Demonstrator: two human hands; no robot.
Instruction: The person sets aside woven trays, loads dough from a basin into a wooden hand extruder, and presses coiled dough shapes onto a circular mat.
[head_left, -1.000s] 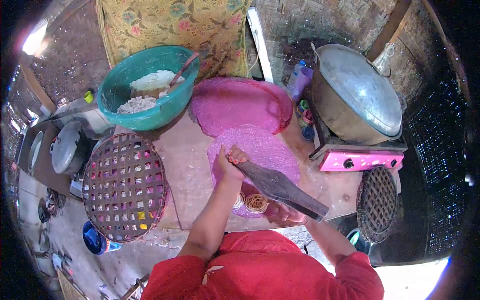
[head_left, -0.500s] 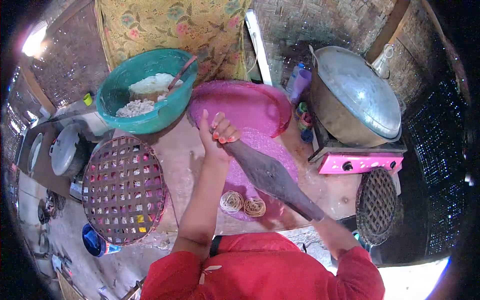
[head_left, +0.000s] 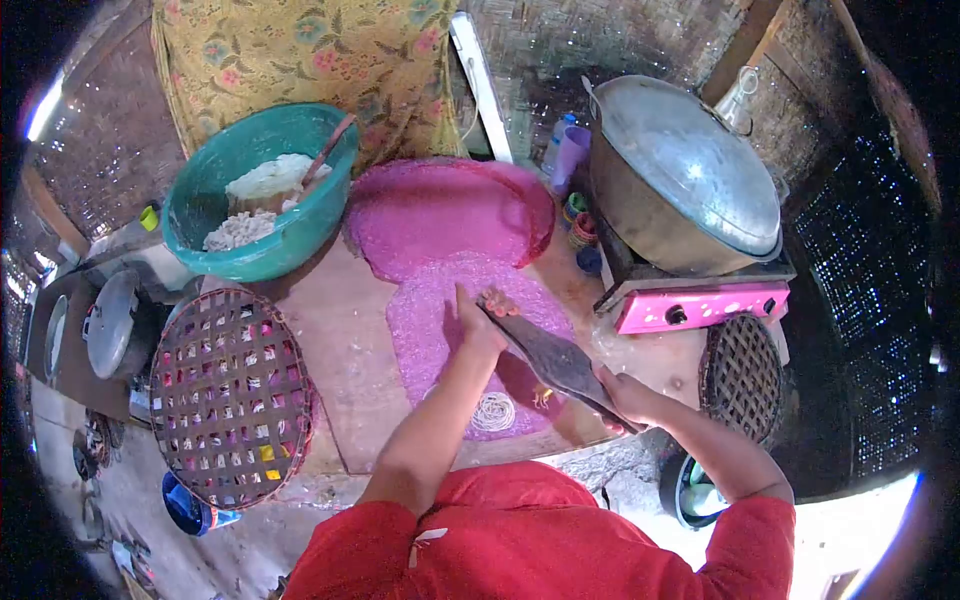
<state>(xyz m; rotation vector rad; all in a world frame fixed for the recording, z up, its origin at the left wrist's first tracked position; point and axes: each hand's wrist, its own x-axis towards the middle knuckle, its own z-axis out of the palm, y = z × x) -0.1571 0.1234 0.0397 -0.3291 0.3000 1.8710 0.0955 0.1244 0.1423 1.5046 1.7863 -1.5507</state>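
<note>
A long dark wooden piece (head_left: 548,358), broad in the middle and narrow at both ends, slants above the pink sheet (head_left: 420,325). My left hand (head_left: 482,318) is closed round its upper end, fingertips showing along the far edge. At the lower end my right hand (head_left: 630,398) grips it, thumb on top and fingers underneath. Just below lies a round coil of thin pale strands (head_left: 492,412) on the sheet. A small yellowish bit (head_left: 542,398) shows beneath the wood, partly hidden.
A green basin (head_left: 185,255) with white dough and a wooden-handled tool stands back left. Left is a woven tray (head_left: 232,400). A large lidded pot (head_left: 680,180) sits on a pink-fronted stove (head_left: 700,305) at right, beside a smaller woven tray (head_left: 742,378). A magenta sheet (head_left: 450,215) lies behind.
The wooden piece has come lower and nearer, with my left hand moving down. My right hand has moved up along it, and the second coil is now mostly hidden. The view has shifted slightly.
</note>
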